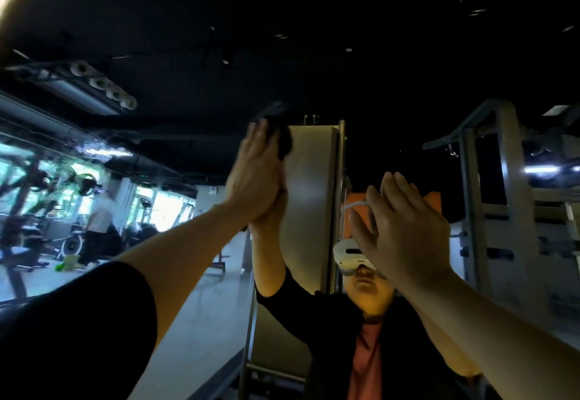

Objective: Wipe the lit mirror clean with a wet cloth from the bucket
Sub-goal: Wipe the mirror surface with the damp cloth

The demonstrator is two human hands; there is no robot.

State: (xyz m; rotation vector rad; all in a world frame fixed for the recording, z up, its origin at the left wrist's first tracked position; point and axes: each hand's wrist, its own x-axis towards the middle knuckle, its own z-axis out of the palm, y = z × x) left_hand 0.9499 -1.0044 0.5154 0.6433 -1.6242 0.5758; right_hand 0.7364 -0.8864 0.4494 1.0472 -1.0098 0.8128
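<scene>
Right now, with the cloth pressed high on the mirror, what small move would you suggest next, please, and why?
Probably draw the left hand down, keeping the dark cloth flat on the mirror. The cloth sits high under straight fingers, droplets or smears show on the glass at the left, and the right hand is open and holds nothing.

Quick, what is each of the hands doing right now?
Left hand: flat, fingers straight, pressing a dark cloth against the mirror.
Right hand: open, fingers straight, holding nothing.

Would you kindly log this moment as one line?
left hand presses dark cloth on mirror | right hand flat, open, raised | wiping underway
</scene>
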